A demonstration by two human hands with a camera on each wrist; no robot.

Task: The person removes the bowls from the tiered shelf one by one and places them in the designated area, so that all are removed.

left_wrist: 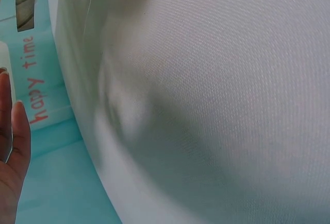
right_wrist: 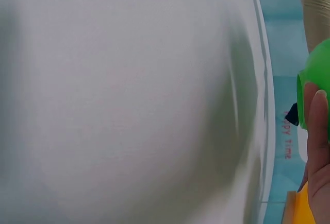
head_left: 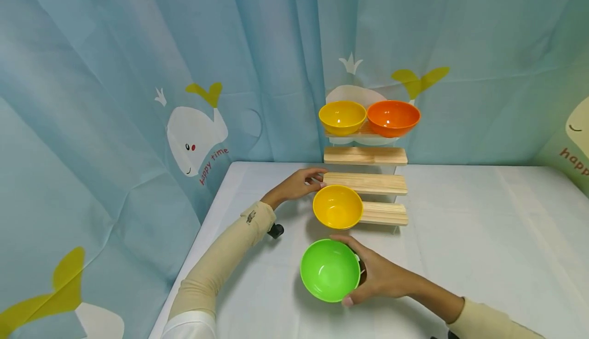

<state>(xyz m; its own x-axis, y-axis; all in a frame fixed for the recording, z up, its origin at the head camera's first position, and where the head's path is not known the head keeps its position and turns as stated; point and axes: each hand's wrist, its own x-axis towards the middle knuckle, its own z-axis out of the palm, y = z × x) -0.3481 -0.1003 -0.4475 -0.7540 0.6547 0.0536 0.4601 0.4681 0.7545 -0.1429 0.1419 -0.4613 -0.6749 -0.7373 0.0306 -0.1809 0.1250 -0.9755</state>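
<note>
With the right hand (head_left: 379, 275), gripping the green bowl (head_left: 330, 270) from its right side, spanning wide between thumb and fingers, and pressing against the outer wall near the rim. Holding the green bowl above the white table (head_left: 483, 257), in front of the stepped rack, near but apart from the front yellow bowl (head_left: 338, 207), with the hollow facing the head camera. With the left hand (head_left: 299, 183), reaching to the left side of the rack, parting the thumb and index finger moderately, and bending the fingers loosely beside the second-lowest wooden plank (head_left: 368, 183) and the rim of the front yellow bowl. Being unable to tell touching from near-touching at either place. Overlapping in view, at the left end of the lowest wooden plank (head_left: 384, 213): the front yellow bowl. Resting side by side on the top step: the upper yellow bowl (head_left: 342, 116) and, to its right, the orange bowl (head_left: 393, 116).
</note>
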